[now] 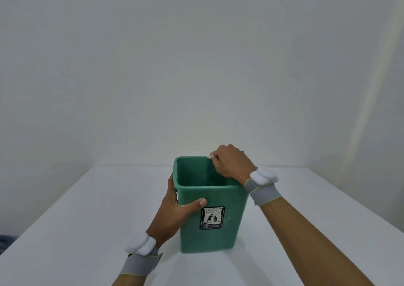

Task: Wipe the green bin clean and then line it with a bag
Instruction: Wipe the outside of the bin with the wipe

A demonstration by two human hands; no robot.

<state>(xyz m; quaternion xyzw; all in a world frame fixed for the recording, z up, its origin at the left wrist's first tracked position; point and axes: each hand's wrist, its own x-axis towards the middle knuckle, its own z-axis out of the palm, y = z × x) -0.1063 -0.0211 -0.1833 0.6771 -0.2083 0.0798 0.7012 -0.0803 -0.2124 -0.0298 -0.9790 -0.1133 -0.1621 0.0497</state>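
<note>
Head view: green bin (209, 215) stands upright on the white table (87, 220), near the middle, open top facing up, label sticker (212, 218) on the wall facing the camera. Left hand (175, 209) grips the bin's left near corner just under the rim, thumb laid across the front wall, fingers wrapped round the left side. Looks like a brace, so the bin doesn't slide or twist while the other hand works. Right hand (231, 163) sits on the far right corner of the rim, fingers curled over the edge and pinching a small white wad (211, 156), probably a tissue or cloth; only a sliver shows past the knuckles, so material unclear. Wad touches the rim top, which fits wiping the rim. Both wrists carry grey straps with white pods: left wrist band (140, 257), right wrist band (262, 185). No bag visible anywhere in view, so my read is wiping stage, lining not started. Bin inside looks empty from here, bottom is in shadow, can't confirm clean.
</note>
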